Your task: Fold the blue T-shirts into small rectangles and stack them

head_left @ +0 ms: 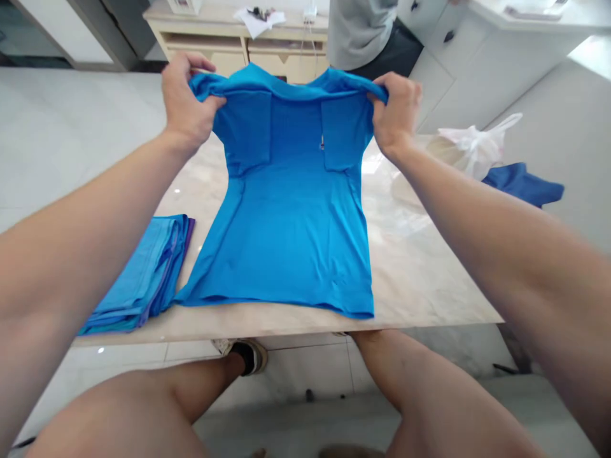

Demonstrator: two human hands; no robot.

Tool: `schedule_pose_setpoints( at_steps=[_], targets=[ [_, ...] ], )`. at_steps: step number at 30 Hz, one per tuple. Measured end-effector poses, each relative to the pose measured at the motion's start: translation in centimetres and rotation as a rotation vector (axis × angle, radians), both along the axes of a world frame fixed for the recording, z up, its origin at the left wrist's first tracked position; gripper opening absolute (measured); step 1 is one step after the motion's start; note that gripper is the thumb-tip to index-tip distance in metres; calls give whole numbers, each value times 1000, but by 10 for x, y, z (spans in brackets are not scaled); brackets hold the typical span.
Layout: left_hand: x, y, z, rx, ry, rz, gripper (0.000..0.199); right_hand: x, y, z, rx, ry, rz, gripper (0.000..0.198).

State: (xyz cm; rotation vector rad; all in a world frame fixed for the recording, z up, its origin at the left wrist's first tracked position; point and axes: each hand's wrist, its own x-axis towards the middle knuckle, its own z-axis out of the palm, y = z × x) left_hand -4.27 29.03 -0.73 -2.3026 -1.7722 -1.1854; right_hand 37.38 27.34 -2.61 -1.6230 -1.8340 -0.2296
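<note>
A bright blue shirt (296, 216) stretches between my hands, its far end lifted and its hem lying on the pale marbled table (429, 267). At the upper left corner my left hand (186, 102) is closed on the bunched fabric. My right hand (396, 111) pinches the upper right corner in the same way. Both sleeves are folded inward over the body as flat panels, with a small tag near the right one. By my left forearm lies a stack of folded clothes (138, 273) in blue and purple; the shirt's lower left corner reaches its edge.
A clear plastic bag (472, 149) and a dark blue cloth (525, 183) are on the right. Behind the table stand a cream cabinet (200, 44) with papers on it and a person in a grey top (358, 32). My legs are below the near edge.
</note>
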Motion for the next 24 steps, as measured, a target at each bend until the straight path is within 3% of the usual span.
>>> schedule_pose_setpoints(
  at_steps=[3, 7, 10, 13, 18, 24],
  targets=[
    [-19, -43, -13, -22, -4, -27, 55, 6, -47, -8, 40, -20, 136, 26],
    [-45, -111, -53, -97, 20, -87, 62, 5, -140, -57, -31, -64, 359, 23],
    [-58, -157, -86, -313, 144, -154, 61, 2, -200, -101, -245, -177, 468, 28],
    [-66, -189, -111, -457, 364, -199, 59, -5, -239, -124, -454, -282, 461, 35],
    [-72, -207, -129, -416, 476, -240, 36, -26, -254, -121, -490, -301, 434, 36],
    [-73, -203, -130, -349, 418, -378, 27, -39, -237, -119, -403, -259, 616, 22]
  ],
)
